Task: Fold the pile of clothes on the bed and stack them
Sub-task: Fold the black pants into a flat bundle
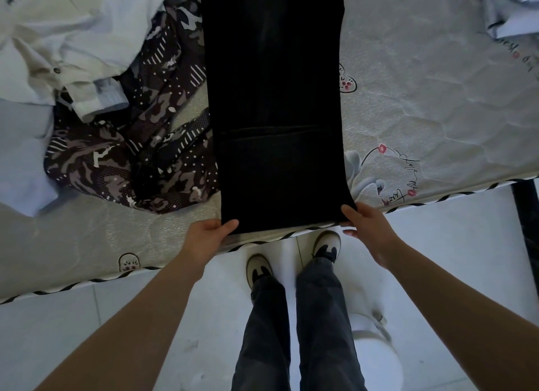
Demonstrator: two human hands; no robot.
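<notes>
A long black garment (pixel 274 98) lies flat and narrow on the bed, running from the top of the view down to the near edge. My left hand (pixel 205 239) pinches its near left corner, thumb on top of the cloth. My right hand (pixel 366 230) grips the near right corner at the mattress edge. To the left lies a heap of unfolded clothes: a dark camouflage-patterned piece (pixel 131 154), a white shirt (pixel 73 31) and a pale blue item (pixel 20 157).
The grey patterned mattress (pixel 423 98) has a striped piping edge (pixel 437 199) close to my legs. Folded pale clothes (pixel 513 8) sit at the far right corner. A white round object (pixel 376 352) stands on the tiled floor by my right foot.
</notes>
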